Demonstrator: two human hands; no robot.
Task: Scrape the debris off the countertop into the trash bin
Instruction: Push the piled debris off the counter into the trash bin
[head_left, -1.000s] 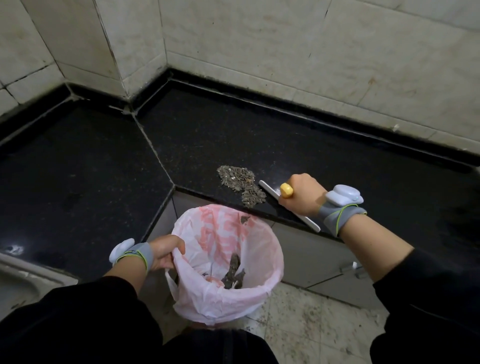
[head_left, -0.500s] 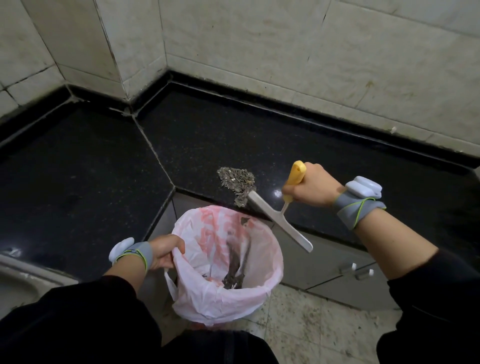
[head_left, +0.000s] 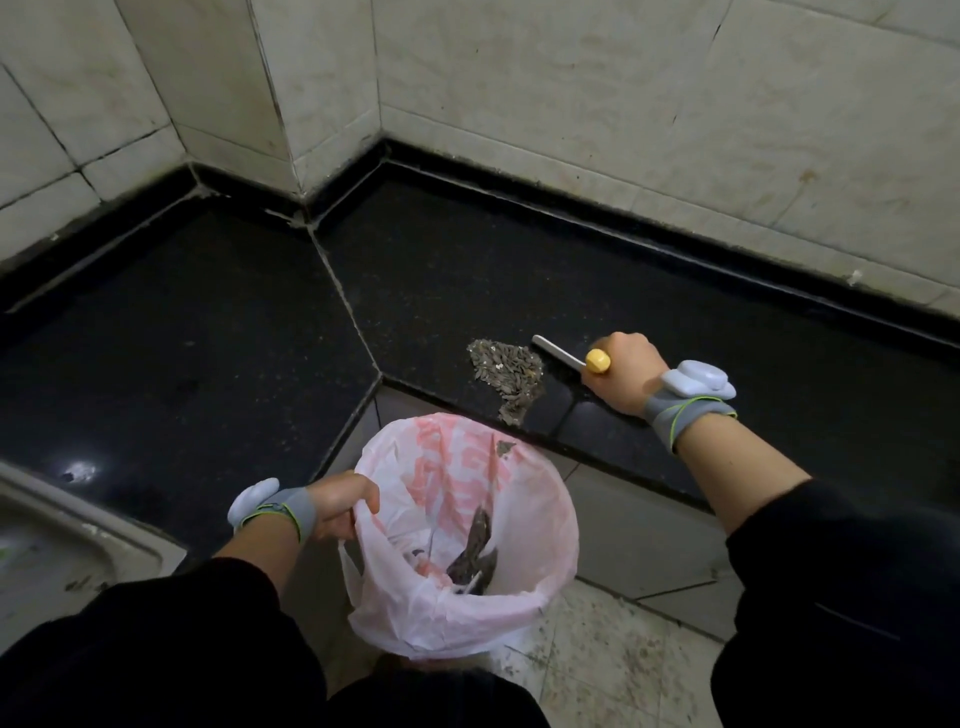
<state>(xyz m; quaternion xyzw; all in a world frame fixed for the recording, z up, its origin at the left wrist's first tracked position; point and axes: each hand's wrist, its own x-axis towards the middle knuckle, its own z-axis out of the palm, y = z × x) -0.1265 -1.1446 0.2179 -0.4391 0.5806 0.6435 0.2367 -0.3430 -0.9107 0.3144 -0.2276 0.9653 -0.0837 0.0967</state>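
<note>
The right hand (head_left: 626, 374) is sitting at the centre right of the frame, low over the black stone desk (head_left: 208, 338). Its grip is curling tight around the yellow handle (head_left: 597, 361) of a scraper (head_left: 557, 350). The scraper's pale blade is showing to the upper left of the fist, close to the desk surface; whether it is touching cannot be told. Just left of the blade, the debris (head_left: 506, 366), a grey-brown heap that looks like seed husks, is lying near the desk's front edge. A narrow tail of it is trailing down to that edge, directly above the trash bin (head_left: 569, 519).

The trash bin is standing below the desk edge at the lower centre, lined with a pink and white plastic bag (head_left: 405, 613). The left hand (head_left: 337, 506) is holding the bag's rim on the left side of the bin, its grip pinching the plastic with the thumb over the top. A dark clump of husks (head_left: 475, 551) is lying inside the bag, and one small scrap is sticking to the liner near its far rim.

A grey band with a white pod is wrapping each wrist: the left wristband (head_left: 270, 506) and the right wristband (head_left: 691, 395). Black sleeves are covering both forearms along the bottom. Pale wall tiles (head_left: 519, 104) are rising behind the desk across the top, a sink corner (head_left: 62, 540) is showing at the lower left, and speckled floor tiles (head_left: 623, 670) are showing at the lower right.
</note>
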